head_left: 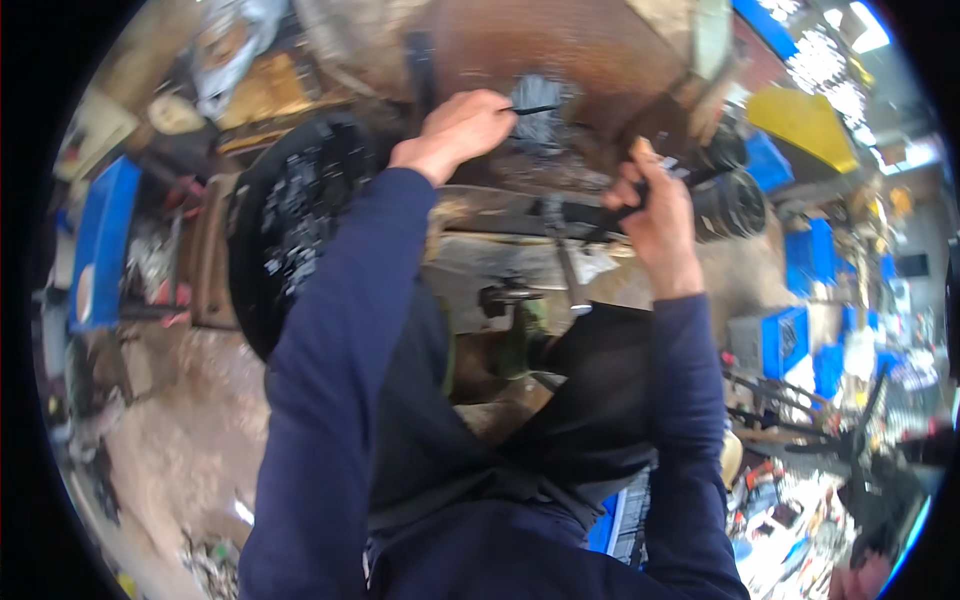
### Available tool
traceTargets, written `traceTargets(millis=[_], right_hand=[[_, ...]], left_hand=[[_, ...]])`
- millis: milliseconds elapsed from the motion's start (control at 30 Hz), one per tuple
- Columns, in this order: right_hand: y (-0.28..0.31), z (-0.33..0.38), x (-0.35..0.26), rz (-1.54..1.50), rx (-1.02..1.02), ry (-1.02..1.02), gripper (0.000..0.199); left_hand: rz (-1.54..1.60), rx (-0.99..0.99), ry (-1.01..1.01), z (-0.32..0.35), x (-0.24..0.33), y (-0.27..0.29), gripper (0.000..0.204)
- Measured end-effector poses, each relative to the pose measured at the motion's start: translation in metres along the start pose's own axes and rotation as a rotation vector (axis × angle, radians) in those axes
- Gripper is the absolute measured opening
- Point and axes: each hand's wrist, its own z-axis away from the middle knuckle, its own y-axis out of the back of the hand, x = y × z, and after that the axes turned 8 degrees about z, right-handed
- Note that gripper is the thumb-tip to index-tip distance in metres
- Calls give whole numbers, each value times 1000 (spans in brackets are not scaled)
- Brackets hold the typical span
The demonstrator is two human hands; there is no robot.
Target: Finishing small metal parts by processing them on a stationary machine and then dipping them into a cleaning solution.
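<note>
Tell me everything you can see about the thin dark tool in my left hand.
The thin dark tool is a slim, black, rod-like piece, probably metal, lying roughly level. The left hand pinches its near end between the fingertips, arm stretched forward. Its far end reaches a blurred grey clump of small parts on the rusty brown work surface. Finer detail is too blurred to tell.

A thin black rod (pixel 533 109) lies level, pinched at its left end over a grey toothed part (pixel 541 112). A dark, blurred tool (pixel 668 172) sits gripped, angled up to the right.

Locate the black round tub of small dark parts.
Head view, left of centre: the black round tub sits on the cluttered bench beside the left forearm, below-left of the left hand.
</note>
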Motion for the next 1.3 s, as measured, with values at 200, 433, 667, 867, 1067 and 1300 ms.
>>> traceTargets(millis=[200,433,667,867,1067,1300], right_hand=[[-20,42,12,340,-5,77,14],[-7,69,46,997,-262,298,20],[-16,81,39,1265,-380,492,29],[-15,78,45,1367,-429,568,35],[-24,72,42,1050,-278,418,27],[-61,16,16,789,74,390,18]], left_hand=[[9,92,149,16,-1,8,33],[74,101,196,25,0,16,34],[90,98,202,29,-6,19,39],[137,92,266,28,6,19,38],[174,155,269,20,13,11,36],[291,411,81,13,43,-2,31]])
